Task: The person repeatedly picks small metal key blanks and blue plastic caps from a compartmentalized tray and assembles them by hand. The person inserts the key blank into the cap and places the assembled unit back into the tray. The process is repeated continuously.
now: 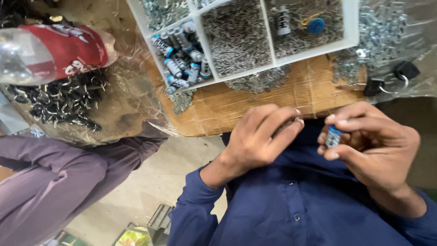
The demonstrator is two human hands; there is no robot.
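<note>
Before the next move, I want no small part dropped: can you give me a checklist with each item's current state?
1. Right hand grips the small blue-and-silver part: ok, it is pinched between thumb and fingers.
2. Left hand holds something: cannot tell, the curled fingers hide the palm.
3. Hands apart from each other: ok, there is a gap between them.
4. White compartment tray rests on the cardboard: ok.
5. Similar blue-capped parts in the tray: ok, they sit in its left compartment.
6. Other person's purple sleeve is apart from both hands: ok.
</note>
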